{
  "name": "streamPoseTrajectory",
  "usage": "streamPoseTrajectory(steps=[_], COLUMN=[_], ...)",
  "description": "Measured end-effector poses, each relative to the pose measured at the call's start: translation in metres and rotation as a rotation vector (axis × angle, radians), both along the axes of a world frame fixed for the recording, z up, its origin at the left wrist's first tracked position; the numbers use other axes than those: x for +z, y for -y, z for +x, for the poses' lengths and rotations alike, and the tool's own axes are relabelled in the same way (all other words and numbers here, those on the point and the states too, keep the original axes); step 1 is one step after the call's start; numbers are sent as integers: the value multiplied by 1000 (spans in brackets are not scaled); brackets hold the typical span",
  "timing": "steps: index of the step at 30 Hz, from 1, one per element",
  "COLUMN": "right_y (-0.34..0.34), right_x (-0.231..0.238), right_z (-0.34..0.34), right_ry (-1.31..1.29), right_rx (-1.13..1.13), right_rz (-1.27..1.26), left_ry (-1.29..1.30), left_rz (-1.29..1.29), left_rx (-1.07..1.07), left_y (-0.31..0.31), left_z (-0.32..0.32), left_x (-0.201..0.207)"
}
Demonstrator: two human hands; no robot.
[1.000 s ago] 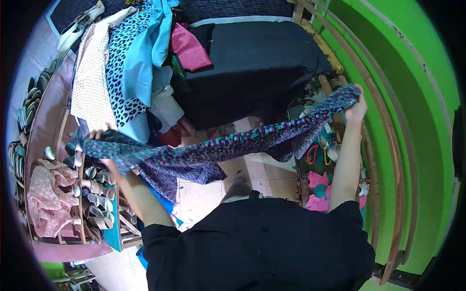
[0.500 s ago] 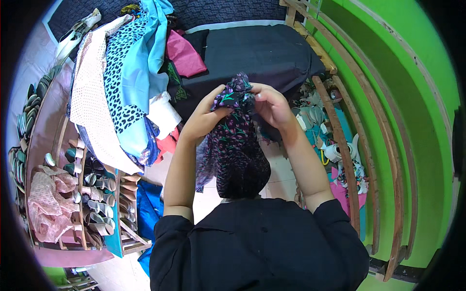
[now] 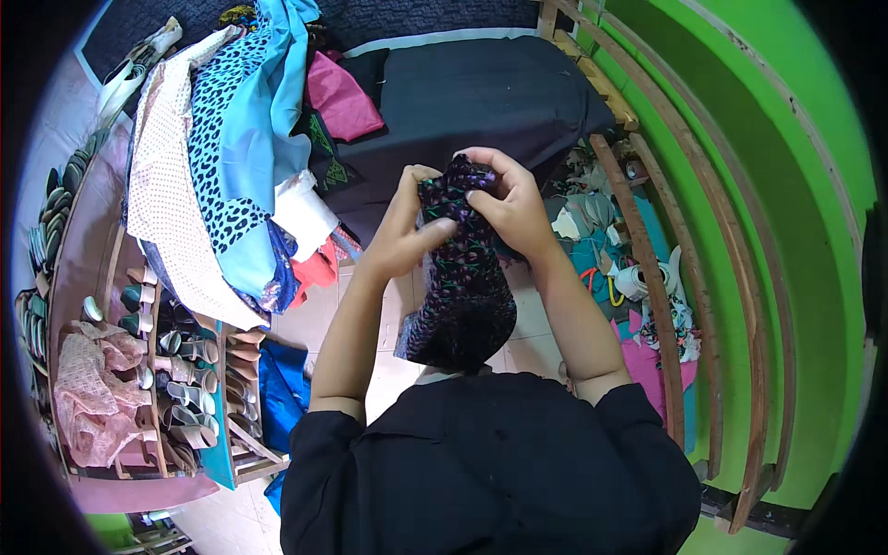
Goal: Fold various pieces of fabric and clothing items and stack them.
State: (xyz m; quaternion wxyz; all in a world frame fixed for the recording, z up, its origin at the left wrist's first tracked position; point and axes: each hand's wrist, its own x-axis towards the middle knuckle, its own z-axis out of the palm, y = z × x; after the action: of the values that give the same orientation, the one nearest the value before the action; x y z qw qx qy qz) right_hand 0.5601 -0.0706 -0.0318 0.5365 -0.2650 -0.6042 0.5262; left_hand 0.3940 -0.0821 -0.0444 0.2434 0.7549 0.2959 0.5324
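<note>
Dark floral cloth brought together between both hands

The right hand (image 3: 514, 211) pinches the upper end of the dark floral-print cloth (image 3: 462, 282) between thumb and fingers. The left hand (image 3: 396, 236) is at the cloth's left edge, its thumb spread from the fingers; whether it grips, I cannot tell. A second ago the hands stretched the cloth wide apart; now they are close together and it hangs in a narrow bundle before the chest, seemingly doubled over and reduced to a compact length. Beyond is a black-draped tabletop (image 3: 481, 97) with a pink cloth (image 3: 342, 100) near its left end. Farther left hang a leopard-print blue cloth (image 3: 215, 166) and a cream dotted cloth (image 3: 165, 171), above racked shoes (image 3: 192, 393). Wooden rails (image 3: 647, 264) run along the right.
</note>
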Motion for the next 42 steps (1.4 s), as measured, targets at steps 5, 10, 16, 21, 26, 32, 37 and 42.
streamPoseTrajectory(steps=[5,10,16,21,26,32,37,42], right_y=[9,13,8,12,18,16,11,13], right_x=[1,-3,-14,-17,-13,-14,-15,2], right_z=[3,4,12,8,9,5,9,9], right_ry=[27,-141,-306,-256,-232,-157,-260,-74], right_rx=[111,118,-3,-73,-105,-154,-121,-10], right_rz=[30,-90,-242,-232,-208,-141,-350,-256], left_ry=[160,284,281,243,203,265,421,27], left_rz=[-390,-278,-276,-265,-198,-294,-187,57], left_rx=[-43,-14,19,44,20,3,-60,114], left_y=[0,4,4,8,2,4,3,-1], left_z=[3,18,13,22,20,10,9,20], left_x=[-11,-9,-8,-2,-8,-9,-5,6])
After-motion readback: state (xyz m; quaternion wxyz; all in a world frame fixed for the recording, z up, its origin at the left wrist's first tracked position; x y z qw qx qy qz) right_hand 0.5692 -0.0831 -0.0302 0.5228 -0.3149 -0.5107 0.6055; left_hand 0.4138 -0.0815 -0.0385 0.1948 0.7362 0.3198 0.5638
